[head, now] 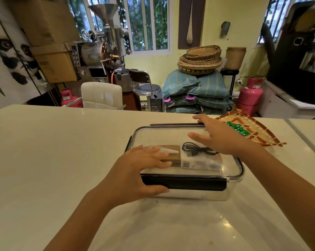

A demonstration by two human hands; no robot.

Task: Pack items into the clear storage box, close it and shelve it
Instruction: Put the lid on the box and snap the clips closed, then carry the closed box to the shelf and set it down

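Note:
The clear storage box (232,171) sits on the white counter (44,160) with its clear lid on and black clasps at the front (189,183), left and back edges. Inside I see a brown cardboard box (173,156), a white packet with a label (200,163) and a coiled black cable (198,150). My left hand (135,174) rests on the lid's near left corner, thumb against the front clasp. My right hand (216,136) lies flat over the lid's far right part, fingertips at the back clasp (173,124).
A woven fan-shaped tray (258,131) with small green packets (238,128) lies on the counter right of the box. Behind the counter stand a white chair (101,95), a stool, stacked sacks, baskets and pink gas cylinders (250,96).

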